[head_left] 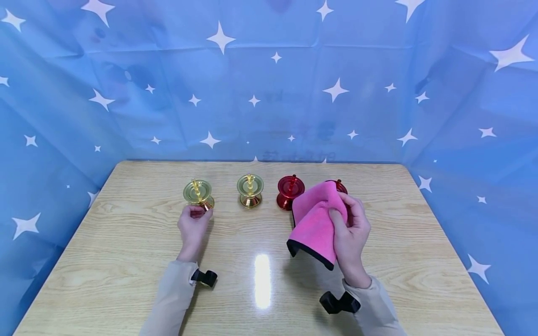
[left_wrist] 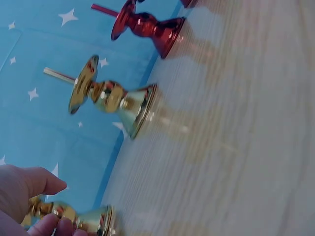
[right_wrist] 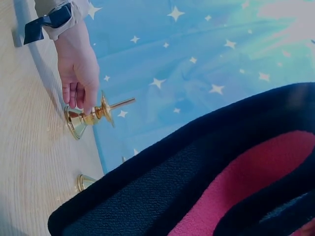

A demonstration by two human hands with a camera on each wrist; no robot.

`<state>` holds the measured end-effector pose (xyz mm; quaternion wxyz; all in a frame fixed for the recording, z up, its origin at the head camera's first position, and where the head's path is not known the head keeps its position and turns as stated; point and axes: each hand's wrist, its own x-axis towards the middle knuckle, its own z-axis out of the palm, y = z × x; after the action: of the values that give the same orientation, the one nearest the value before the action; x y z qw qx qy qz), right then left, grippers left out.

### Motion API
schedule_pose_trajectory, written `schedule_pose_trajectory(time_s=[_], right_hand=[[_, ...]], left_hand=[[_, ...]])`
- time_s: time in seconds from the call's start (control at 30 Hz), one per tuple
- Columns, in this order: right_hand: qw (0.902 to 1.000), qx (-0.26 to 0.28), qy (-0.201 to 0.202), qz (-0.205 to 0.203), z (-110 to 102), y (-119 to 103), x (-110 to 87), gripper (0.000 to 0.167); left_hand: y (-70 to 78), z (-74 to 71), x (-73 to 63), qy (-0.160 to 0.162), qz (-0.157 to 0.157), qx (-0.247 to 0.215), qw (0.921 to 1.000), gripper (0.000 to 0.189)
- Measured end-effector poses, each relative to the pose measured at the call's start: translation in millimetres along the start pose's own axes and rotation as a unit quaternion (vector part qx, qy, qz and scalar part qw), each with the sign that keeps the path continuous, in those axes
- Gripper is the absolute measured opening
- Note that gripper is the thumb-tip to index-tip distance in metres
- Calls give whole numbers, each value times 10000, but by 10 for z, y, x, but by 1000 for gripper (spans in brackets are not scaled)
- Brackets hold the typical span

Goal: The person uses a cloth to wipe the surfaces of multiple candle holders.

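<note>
My left hand (head_left: 195,228) reaches the leftmost gold candle holder (head_left: 197,190) and holds it about its stem, thumb on one side and curled fingers on the other. That holder stands upright on the table. In the left wrist view my thumb and fingers (left_wrist: 47,226) partly cover it. My right hand (head_left: 352,233) grips a bunched pink cloth (head_left: 315,228) with black edging, thumb over the near face. The cloth hangs in front of the rightmost red candle holder (head_left: 339,186), hiding most of it. In the right wrist view the dark-edged cloth (right_wrist: 147,191) fills the lower right.
Another gold candle holder (head_left: 250,186) and a red candle holder (head_left: 290,189) stand between my hands, in one row near the back of the wooden table (head_left: 126,252). Behind rises a blue star-patterned backdrop (head_left: 269,116). Light reflects off the tabletop at the front centre.
</note>
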<state>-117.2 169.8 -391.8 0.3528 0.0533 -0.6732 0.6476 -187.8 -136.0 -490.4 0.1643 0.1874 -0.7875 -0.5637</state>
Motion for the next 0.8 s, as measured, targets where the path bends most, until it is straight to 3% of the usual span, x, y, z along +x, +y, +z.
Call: schedule_pose_trajectory(time_s=[0.17, 0.37, 0.8], right_hand=[[9999, 107, 29, 73, -12, 34, 15, 28], [9999, 128, 43, 81, -10, 25, 36, 27], [9998, 99, 61, 159, -6, -15, 52, 27]], left_hand=[[-44, -51, 104, -37, -165, -62, 9998, 36], [-60, -76, 185, -178, -168, 184, 9995, 45], [-130, -73, 331, -236, 106, 672, 9974, 31]])
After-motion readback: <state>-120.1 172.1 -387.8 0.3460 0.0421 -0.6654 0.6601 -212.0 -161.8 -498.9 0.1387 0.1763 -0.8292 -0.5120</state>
